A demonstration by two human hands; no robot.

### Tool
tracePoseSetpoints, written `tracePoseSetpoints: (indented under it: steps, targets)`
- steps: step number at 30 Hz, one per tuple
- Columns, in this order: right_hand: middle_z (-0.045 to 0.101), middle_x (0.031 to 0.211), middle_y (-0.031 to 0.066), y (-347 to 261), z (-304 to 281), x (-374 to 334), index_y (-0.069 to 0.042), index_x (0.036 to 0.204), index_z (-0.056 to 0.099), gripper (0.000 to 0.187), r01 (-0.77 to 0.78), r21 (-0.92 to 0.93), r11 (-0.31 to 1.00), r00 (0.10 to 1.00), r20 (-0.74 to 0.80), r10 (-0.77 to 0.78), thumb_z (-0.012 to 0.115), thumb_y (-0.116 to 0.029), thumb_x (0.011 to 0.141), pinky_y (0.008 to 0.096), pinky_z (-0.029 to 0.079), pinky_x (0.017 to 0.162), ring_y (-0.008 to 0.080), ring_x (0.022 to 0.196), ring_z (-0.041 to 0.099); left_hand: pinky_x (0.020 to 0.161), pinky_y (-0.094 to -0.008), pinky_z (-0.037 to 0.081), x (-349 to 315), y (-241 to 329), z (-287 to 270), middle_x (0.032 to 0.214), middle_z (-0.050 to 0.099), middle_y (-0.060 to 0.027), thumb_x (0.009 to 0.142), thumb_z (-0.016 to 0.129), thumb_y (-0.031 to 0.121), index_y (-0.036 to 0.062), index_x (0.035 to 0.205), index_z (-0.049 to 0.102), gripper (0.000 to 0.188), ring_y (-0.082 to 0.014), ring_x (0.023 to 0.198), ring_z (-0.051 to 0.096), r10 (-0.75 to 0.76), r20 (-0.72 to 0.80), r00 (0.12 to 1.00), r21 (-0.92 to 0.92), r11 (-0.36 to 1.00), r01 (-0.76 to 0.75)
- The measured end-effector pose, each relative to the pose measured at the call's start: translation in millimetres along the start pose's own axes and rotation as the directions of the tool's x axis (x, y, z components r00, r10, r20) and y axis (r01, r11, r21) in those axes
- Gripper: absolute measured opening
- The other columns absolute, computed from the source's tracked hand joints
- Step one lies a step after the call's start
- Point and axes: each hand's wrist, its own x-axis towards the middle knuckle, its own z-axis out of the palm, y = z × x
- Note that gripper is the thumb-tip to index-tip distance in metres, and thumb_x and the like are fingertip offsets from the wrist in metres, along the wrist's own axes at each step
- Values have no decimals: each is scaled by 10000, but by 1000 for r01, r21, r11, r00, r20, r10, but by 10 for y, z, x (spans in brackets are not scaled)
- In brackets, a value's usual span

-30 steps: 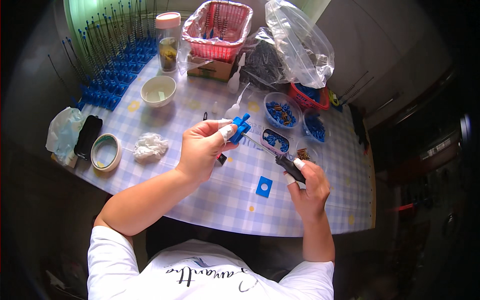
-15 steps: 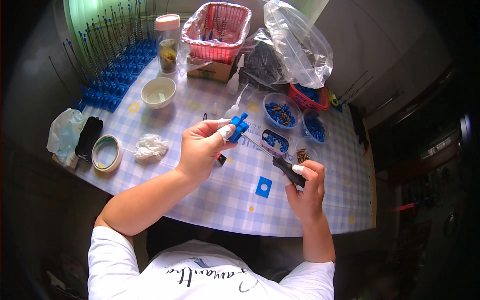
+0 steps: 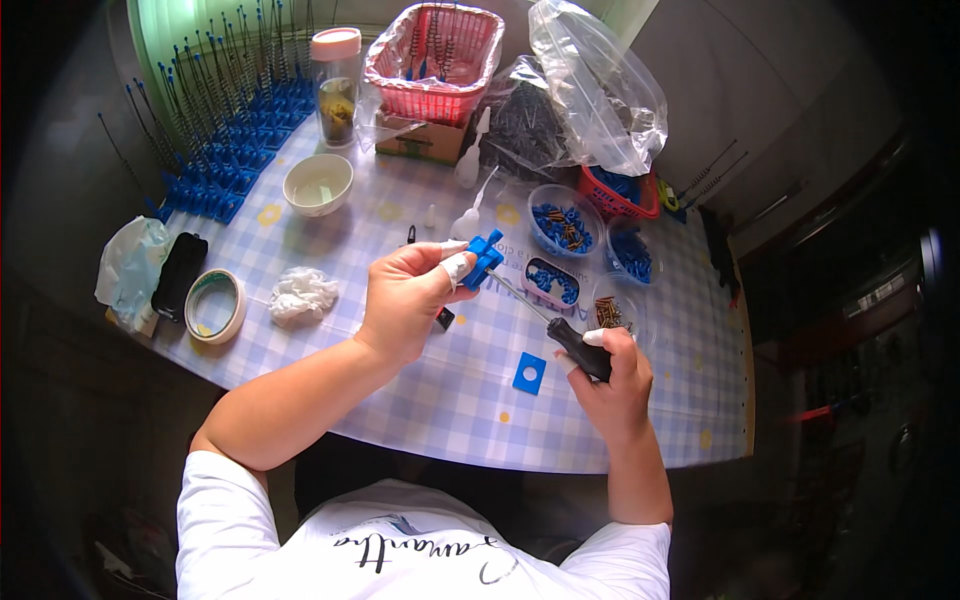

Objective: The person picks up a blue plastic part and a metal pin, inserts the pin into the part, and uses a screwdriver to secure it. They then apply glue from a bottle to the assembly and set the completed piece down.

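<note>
My left hand [image 3: 408, 300] is closed on a small blue plastic part [image 3: 484, 258], pinched between thumb and fingers wrapped in white tape. In my right hand [image 3: 617, 385] is a screwdriver [image 3: 577, 349] with a black handle. Its metal shaft slants up to the left, and the tip meets the underside of the blue part; the exact contact is hidden. Below them on the tablecloth lies a flat blue square plate [image 3: 529, 373] with a round hole. Past the right hand stands a clear tub of brass-coloured screws [image 3: 609, 311].
Tubs of small blue parts [image 3: 562, 222] stand at the right, beside a purple-rimmed tray [image 3: 551, 284]. Finished-looking blue pieces with tall springy rods [image 3: 225, 165] crowd the far left. A bowl [image 3: 318, 185], a tape roll [image 3: 214, 307], crumpled tissue [image 3: 302, 296] and a pink basket [image 3: 433, 85] surround the work area.
Both hands keep their hold on the blue part and the screwdriver. My right hand's fingers have shifted slightly on the handle; the whole view has moved a few pixels.
</note>
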Motion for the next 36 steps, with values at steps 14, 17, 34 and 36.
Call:
tracePoseSetpoints:
  steps: [14,17,34,36]
  targets:
    - [610,826,124,-15,-28,43,-32,1051,586,494,45,-100,994,998,-43,-50,866,-94,649,335,516,585,263,703,633,774,-293,576,-24,15,18,967,688,-89,887,685,100,-38,1049,645,216,-137,861,668,-25,-17,1000,-1,1000,25]
    - [624,798,124,-6,-13,14,-41,1026,554,494,41,-68,997,997,-70,-46,872,-144,662,328,520,580,248,705,646,774,-293,577,-25,21,16,967,687,-90,886,687,102,-38,1043,647,215,-140,864,669,-26,-11,1000,-7,1000,26]
    - [613,857,148,-1,-20,68,-33,966,565,404,69,-125,990,996,-53,-76,835,-65,667,362,516,589,289,671,623,750,-293,581,-20,10,15,976,684,-99,887,686,93,-18,1023,653,178,-144,885,668,-34,-15,999,-1,999,34]
    - [622,844,148,-3,-23,74,-26,968,581,385,74,-132,988,996,-48,-81,833,-83,683,367,516,602,289,670,622,757,-288,575,-19,-1,8,971,686,-94,888,685,99,-28,1036,654,198,-138,870,665,-16,-6,1000,3,1000,17]
